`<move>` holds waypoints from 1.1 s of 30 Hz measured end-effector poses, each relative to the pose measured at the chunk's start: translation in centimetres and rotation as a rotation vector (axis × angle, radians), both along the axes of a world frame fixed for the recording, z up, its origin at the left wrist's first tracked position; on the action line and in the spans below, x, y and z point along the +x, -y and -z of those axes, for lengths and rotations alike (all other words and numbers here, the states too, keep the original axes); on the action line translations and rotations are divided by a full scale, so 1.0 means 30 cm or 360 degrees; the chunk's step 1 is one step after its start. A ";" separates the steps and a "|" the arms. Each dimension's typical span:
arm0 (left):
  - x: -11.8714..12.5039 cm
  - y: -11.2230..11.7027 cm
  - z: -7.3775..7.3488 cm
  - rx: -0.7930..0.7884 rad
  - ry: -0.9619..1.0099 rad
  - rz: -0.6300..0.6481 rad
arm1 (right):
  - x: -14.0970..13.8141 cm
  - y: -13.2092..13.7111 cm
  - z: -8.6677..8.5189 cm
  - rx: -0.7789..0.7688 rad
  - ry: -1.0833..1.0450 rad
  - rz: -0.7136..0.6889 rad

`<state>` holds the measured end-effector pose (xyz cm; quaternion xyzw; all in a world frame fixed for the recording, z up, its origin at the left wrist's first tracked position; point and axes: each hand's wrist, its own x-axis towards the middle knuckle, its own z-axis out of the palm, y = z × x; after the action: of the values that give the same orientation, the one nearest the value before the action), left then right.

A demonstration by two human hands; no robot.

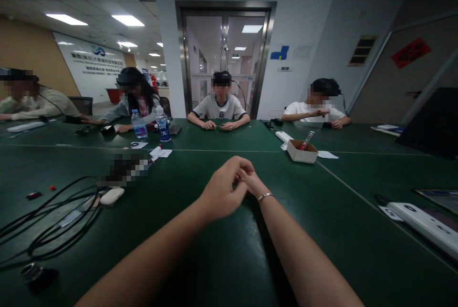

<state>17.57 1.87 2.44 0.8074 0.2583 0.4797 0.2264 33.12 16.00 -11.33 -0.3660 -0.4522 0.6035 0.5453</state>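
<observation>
My left hand (223, 190) is held above the green table (218, 259), its fingers curled over towards my right hand. My right hand (253, 181) meets it from the other side, fingers bent and touching those of the left. A small gap shows between the thumb and fingers where the two hands meet. Whatever lies between the fingertips, if anything, is hidden. Around my right wrist sits a silver bracelet (265, 196). Nearest to the hands, beyond them to the right, stands an open cardboard box (302, 154) with a red-and-clear slim item (307, 140) sticking out.
On the left lie coiled black cables (67, 230) and a white oval device (112, 196). Two bottles (163, 127) stand further back. A white power strip (425, 221) lies at the right. Several people wearing head-mounted gear sit across the table, one person (220, 107) straight ahead.
</observation>
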 end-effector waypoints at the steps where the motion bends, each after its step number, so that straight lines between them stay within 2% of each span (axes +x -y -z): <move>1: -0.003 -0.082 0.041 -0.0057 0.0032 -0.0106 | -0.002 -0.006 -0.008 -0.0029 -0.0012 -0.0005; 4: -0.035 -0.322 0.151 -0.0217 0.0103 -0.0456 | -0.009 -0.032 -0.044 -0.0113 -0.0008 0.0000; 7: -0.070 -0.513 0.228 -0.0418 0.0225 -0.0812 | -0.020 -0.068 -0.069 -0.0127 0.0027 0.0061; 9: -0.082 -0.595 0.273 -0.0590 0.0304 -0.0983 | -0.025 -0.091 -0.067 -0.0125 0.0067 0.0104; 11: -0.081 -0.638 0.325 -0.0753 0.0345 -0.1069 | -0.026 -0.107 -0.050 -0.0110 0.0099 0.0154; 13: -0.071 -0.648 0.383 -0.0857 0.0339 -0.1061 | -0.021 -0.114 -0.025 -0.0071 0.0092 0.0212; 15: -0.057 -0.638 0.436 -0.0863 0.0304 -0.0969 | -0.014 -0.112 -0.002 -0.0004 0.0063 0.0236; 18: -0.038 -0.613 0.480 -0.0787 0.0317 -0.0789 | -0.008 -0.106 0.014 0.0082 0.0101 0.0201; 23: -0.030 -0.591 0.482 -0.0775 0.0252 -0.0655 | -0.014 -0.100 0.011 0.0170 0.0275 0.0166; 27: -0.037 -0.579 0.477 -0.0877 0.0197 -0.0525 | -0.014 -0.095 0.013 0.0178 0.0245 0.0145; 33: -0.044 -0.568 0.475 -0.0815 0.0178 -0.0567 | -0.011 -0.087 0.012 0.0169 0.0237 0.0128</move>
<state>16.26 18.90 -11.80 0.6385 0.4952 0.4748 0.3488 32.80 18.60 -11.69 -0.3982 -0.5080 0.5274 0.5525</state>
